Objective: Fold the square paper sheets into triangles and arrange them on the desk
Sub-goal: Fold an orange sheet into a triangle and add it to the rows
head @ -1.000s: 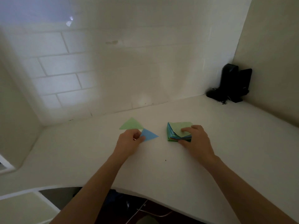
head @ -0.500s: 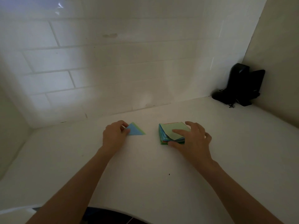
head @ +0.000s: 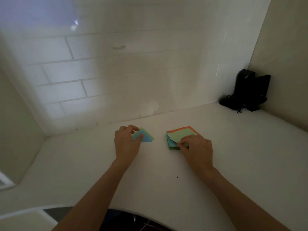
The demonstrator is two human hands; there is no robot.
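Note:
A blue folded triangle (head: 146,138) lies on top of a green folded triangle (head: 143,130) on the white desk (head: 166,180). My left hand (head: 126,144) rests at their left edge, thumb and fingertips touching the blue one. To the right sits a stack of coloured square sheets (head: 180,135), light green on top with an orange edge showing behind. My right hand (head: 197,150) pinches the near corner of the top light green sheet and lifts it off the stack.
A black device with cables (head: 248,92) stands in the far right corner against the wall. White tiled wall (head: 116,72) runs along the back of the desk. The desk's curved front edge lies below my forearms.
My left hand slid the blue triangle onto the green one. My right hand went from lying flat on the stack to pinching the top sheet's near corner.

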